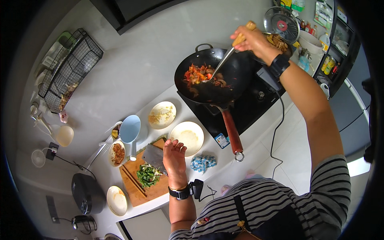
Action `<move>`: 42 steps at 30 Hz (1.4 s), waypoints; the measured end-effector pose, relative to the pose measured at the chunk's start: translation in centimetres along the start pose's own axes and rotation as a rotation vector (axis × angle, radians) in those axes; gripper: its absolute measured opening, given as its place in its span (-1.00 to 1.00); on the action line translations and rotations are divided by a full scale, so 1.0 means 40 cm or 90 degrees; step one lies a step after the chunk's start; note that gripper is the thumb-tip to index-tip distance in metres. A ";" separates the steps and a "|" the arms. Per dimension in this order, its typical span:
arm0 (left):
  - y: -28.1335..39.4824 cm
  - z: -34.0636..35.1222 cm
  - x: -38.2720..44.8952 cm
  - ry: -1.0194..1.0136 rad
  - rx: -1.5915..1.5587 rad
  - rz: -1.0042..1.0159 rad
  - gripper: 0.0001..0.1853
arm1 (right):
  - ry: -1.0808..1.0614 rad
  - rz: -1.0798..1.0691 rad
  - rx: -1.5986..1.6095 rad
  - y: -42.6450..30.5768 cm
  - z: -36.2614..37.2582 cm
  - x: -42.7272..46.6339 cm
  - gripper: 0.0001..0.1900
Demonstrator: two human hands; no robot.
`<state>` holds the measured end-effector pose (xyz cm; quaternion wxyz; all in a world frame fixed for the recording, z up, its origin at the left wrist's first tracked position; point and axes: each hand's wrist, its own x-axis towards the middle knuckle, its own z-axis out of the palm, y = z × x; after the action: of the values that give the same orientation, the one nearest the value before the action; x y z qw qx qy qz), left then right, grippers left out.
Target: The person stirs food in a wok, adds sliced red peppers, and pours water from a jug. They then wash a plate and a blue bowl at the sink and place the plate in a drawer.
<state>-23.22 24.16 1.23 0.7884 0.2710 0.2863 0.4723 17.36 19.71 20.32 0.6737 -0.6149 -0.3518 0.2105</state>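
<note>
My right hand [249, 42] grips the wooden handle of a metal cooking spatula [223, 63]. The spatula's head is down in a black wok [240, 81], against a heap of chopped red peppers and browned pieces [199, 74]. The wok sits on a black cooktop [255, 109], its reddish wooden handle [230, 129] pointing towards me. My left hand [175, 156] holds nothing, with loosely curled fingers over the edge of a cream plate [187, 136]; whether it touches the plate is unclear. Beside that hand, a cleaver blade [153, 156] lies on a wooden cutting board [135, 198].
Cut greens [148, 175] and chopsticks [134, 181] lie on the board. Around it stand a light-blue ladle-like container [130, 129], a bowl of brown-red bits [117, 153] and used dishes [162, 115]. A blue-white cloth [203, 163] lies near the counter edge. Cables hang from both wrists.
</note>
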 end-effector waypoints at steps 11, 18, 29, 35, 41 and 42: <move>0.015 -0.014 0.013 -0.003 -0.013 0.013 -0.91 | -0.096 -0.009 -0.155 0.004 0.026 -0.052 -0.64; 0.105 -0.071 0.085 0.068 -0.035 0.109 -0.92 | -0.133 0.047 -0.115 -0.020 0.023 -0.083 -0.63; 0.258 -0.335 0.153 0.436 -0.019 0.267 -0.50 | -0.088 0.039 -0.096 0.000 0.047 -0.079 -0.66; 0.255 -0.420 0.208 0.349 0.012 0.256 -0.57 | -0.099 -0.050 -0.214 -0.008 0.050 -0.102 -0.68; 0.227 -0.427 0.251 0.305 -0.093 0.166 -0.61 | -0.140 -0.063 -0.278 -0.082 0.032 -0.146 -0.60; 0.222 -0.423 0.252 0.310 -0.120 0.149 -0.61 | -0.131 -0.087 -0.314 -0.108 0.011 -0.129 -0.68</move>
<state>-36.48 39.50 -6.19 0.6581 0.1064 0.3887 0.6360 12.96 15.63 23.42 0.4772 -0.7106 -0.4995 0.1338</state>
